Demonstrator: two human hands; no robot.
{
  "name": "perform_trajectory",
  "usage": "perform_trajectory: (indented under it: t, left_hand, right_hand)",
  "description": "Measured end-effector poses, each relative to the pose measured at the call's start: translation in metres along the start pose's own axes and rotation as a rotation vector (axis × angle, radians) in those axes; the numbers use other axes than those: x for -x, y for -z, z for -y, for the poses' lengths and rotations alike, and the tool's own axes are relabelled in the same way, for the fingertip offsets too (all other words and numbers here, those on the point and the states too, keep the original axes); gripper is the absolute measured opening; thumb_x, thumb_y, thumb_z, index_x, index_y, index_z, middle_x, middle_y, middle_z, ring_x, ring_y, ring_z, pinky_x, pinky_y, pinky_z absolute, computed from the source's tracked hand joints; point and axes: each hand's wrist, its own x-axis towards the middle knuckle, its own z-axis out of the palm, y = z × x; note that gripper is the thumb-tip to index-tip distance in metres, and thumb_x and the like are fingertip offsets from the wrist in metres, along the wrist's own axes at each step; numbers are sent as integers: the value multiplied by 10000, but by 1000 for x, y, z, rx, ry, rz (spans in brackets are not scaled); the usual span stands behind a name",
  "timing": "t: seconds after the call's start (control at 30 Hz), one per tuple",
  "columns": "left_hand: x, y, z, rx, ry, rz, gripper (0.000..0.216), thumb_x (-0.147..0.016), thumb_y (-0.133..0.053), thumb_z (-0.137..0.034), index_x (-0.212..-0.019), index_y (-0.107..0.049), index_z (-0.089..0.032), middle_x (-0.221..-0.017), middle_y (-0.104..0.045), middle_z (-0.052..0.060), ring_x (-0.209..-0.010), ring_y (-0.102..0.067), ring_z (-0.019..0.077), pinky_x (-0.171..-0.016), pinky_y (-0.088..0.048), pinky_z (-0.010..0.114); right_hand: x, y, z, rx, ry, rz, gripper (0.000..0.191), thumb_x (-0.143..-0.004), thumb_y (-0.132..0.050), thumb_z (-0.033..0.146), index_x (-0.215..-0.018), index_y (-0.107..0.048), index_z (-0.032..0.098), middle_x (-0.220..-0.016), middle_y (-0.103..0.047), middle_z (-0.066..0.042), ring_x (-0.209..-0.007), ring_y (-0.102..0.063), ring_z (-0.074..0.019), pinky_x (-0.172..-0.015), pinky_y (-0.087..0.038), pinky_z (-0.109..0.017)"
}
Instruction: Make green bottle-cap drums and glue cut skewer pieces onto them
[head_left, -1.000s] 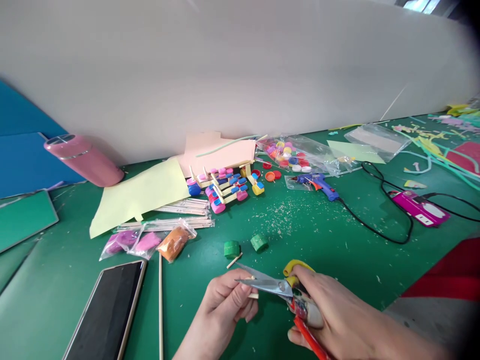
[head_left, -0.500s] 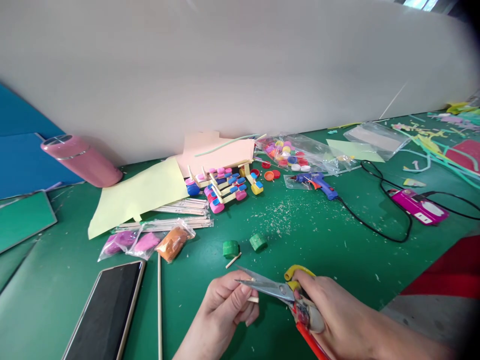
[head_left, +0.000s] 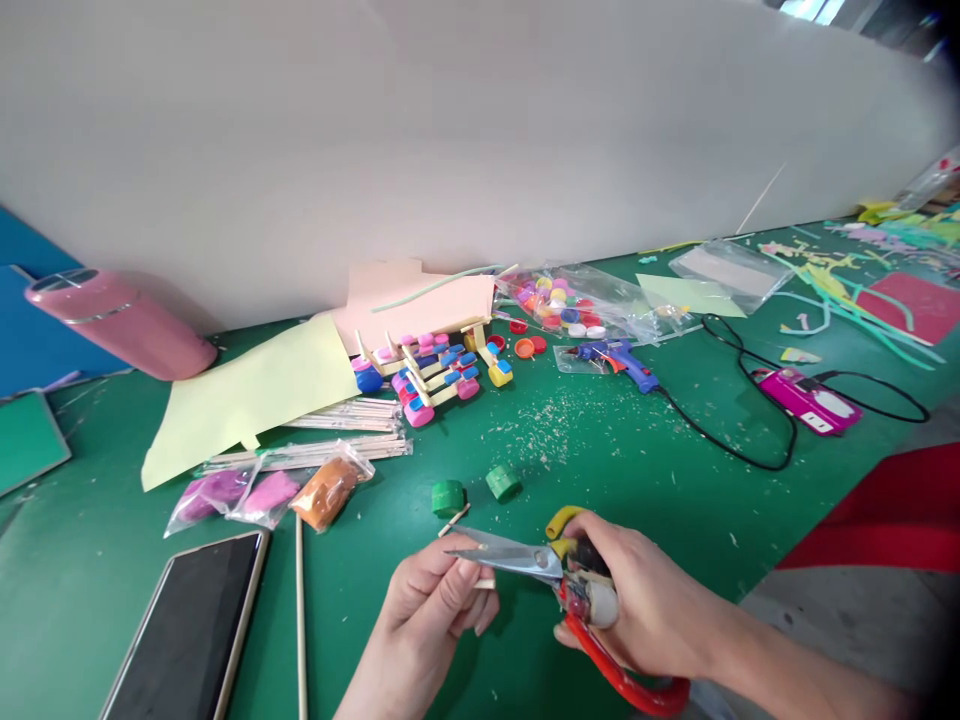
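Observation:
My right hand (head_left: 637, 600) grips scissors (head_left: 525, 558) with one yellow and one red handle, the blades pointing left. My left hand (head_left: 435, 605) is closed in a pinch on a short wooden stick (head_left: 484, 582) held right at the blades. Both hands hover low over the green mat near its front edge. Two small green caps (head_left: 448, 497) (head_left: 502, 482) and a loose stick piece (head_left: 453, 520) lie just beyond my left hand.
A dark tablet (head_left: 187, 630) and a long wooden stick (head_left: 300, 610) lie at the left. Farther back are clay bags (head_left: 270, 492), yellow paper (head_left: 247, 392), a stick-and-cap model (head_left: 431, 372), a bag of caps (head_left: 570, 300), a blue glue gun (head_left: 619, 358) with black cable, a pink bottle (head_left: 120, 325).
The view shifted so everything slid left. The scissor blades have closed nearly shut at the stick, and the red handle now shows fully below my right hand.

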Motion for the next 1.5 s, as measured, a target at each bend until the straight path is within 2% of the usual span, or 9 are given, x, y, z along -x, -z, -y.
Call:
perform_trajectory:
  t: [0.13, 0.3, 0.57, 0.67, 0.8, 0.93, 1.0, 1.23, 1.5]
  left_hand:
    - [-1, 1, 0, -33, -11, -7, 232, -795, -605, -313, -656, -649, -133, -507, -315, -62, -468, -280, 71, -483, -275, 232]
    - [1, 1, 1, -54, -19, -6, 228, -809, -591, -307, -675, -656, -134, -516, -338, -56, -475, -285, 74, -494, -280, 237]
    - [3, -1, 0, 100, 70, 117, 200, -782, -623, -302, -695, -680, -130, -478, -285, -72, -445, -257, 64, -479, -268, 231]
    - [2, -2, 1, 103, 71, 130, 209, -798, -604, -308, -707, -671, -132, -469, -261, -81, -439, -243, 61, -479, -266, 228]
    - [1, -5, 2, -19, 4, 17, 215, -818, -578, -329, -730, -634, -140, -510, -314, -71, -471, -279, 70, -505, -283, 233]
    - [1, -5, 6, -269, -75, -109, 224, -825, -561, -350, -735, -604, -149, -610, -450, -21, -567, -388, 103, -539, -303, 242]
    - [1, -4, 7, -316, -95, -132, 259, -819, -562, -366, -704, -613, -140, -623, -478, -4, -588, -409, 116, -544, -308, 247]
    - [0, -7, 4, 64, -23, -22, 222, -765, -641, -331, -665, -652, -132, -484, -303, -74, -446, -251, 64, -477, -274, 232]
    - [1, -5, 4, 121, 54, 89, 216, -789, -616, -320, -698, -667, -131, -455, -263, -84, -429, -237, 60, -476, -258, 230]
  right_hand:
    - [-2, -1, -1, 86, 3, -54, 306, -663, -669, 383, -735, -429, 207, -784, -571, -28, -651, -525, -167, -558, -380, -249]
    - [0, -6, -8, 143, 19, -17, 280, -732, -601, 415, -762, -403, 219, -680, -566, 5, -556, -499, -156, -501, -326, -250]
    - [3, -5, -13, 181, 94, 9, 329, -710, -628, 424, -786, -376, 227, -705, -545, 6, -587, -478, -165, -534, -325, -262]
    - [3, -5, -13, 200, 103, 20, 250, -758, -578, 383, -788, -387, 225, -699, -550, 4, -579, -484, -164, -519, -311, -261]
    - [2, -5, -10, 198, 45, 18, 138, -813, -498, 304, -765, -395, 225, -649, -548, 10, -525, -489, -153, -476, -282, -256]
    - [1, -6, -7, 162, 5, 8, 170, -804, -517, 331, -758, -393, 225, -645, -558, 9, -534, -505, -155, -476, -290, -255]
    - [1, -7, -6, 140, 3, 10, 214, -773, -561, 350, -765, -387, 226, -650, -560, 13, -547, -505, -155, -486, -303, -253]
    - [3, -6, -7, 159, 21, 2, 312, -700, -636, 393, -804, -395, 224, -738, -547, -3, -626, -510, -175, -556, -361, -268]
    - [2, -1, -4, 177, 24, 45, 316, -698, -634, 391, -854, -425, 211, -780, -545, -25, -693, -521, -201, -623, -395, -300]
